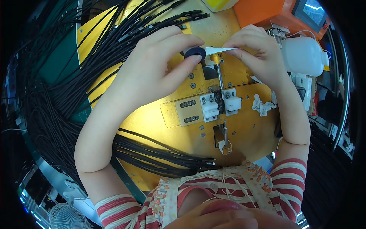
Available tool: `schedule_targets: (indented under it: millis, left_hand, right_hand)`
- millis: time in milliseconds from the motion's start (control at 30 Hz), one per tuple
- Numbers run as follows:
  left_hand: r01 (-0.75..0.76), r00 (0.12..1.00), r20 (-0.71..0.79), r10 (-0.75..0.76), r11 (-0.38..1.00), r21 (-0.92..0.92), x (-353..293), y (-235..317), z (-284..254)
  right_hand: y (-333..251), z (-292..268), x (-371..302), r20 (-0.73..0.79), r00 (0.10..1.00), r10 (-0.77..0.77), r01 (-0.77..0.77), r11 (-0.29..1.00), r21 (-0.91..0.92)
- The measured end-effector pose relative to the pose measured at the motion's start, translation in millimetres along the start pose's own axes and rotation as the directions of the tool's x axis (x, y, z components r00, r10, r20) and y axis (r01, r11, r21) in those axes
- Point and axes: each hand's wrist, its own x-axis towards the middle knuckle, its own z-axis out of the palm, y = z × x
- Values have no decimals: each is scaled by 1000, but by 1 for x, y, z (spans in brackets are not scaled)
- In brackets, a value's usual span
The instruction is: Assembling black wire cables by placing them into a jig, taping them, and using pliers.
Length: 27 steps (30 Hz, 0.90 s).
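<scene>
Near edge of the bench: a bundle of black cables (160, 154) lies toward the near left corner of the gold bench top (244, 143), connector ends pointing right. Just beyond the ends stands a near rod (225, 131) with a brass-coloured collar.

Mid-bench: two white blocks (209, 108) are mounted side by side, a narrow gap between them. Crumpled white scrap (262, 107) lies to their right, toward the right edge.

Beyond the blocks, in the far half: the dark roll (197, 52) and the white strip (219, 50) are held above the bench, near the collar of the far rod (220, 78). The left hand (152, 65) is closed on the roll, thumb on the near side, forefinger on the far side. The right hand (259, 51) pinches the strip's free end between thumb and forefinger; no gap shows at the tips. The strip spans the two hands, nearly straight.

Handling (judged): the roll should be light and firm; hold by opposite sides, leaving the strip's exit clear. The strip should be thin, flexible and easily creased or torn; grip the extreme end only. Tackiness cannot be determined.

Far right corner: a white bottle (303, 55) and, farther, an orange machine (263, 13).
</scene>
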Motion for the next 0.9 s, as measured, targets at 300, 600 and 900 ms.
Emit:
schedule_targets:
  millis: [300, 600, 900]
  left_hand:
    - [35, 998, 50, -34, 999, -4, -1, -1, 3]
    - [106, 984, 151, -95, 992, -62, -2, -3, 4]
    - [135, 972, 201, -118, 988, -75, -1, 1, 3]
  right_hand:
    - [2, 5, 0, 42, 998, 42, -42, 999, 2]
    - [1, 5, -3, 81, 995, 54, -53, 999, -10]
    - [2, -1, -7, 83, 995, -60, 67, 994, -89]
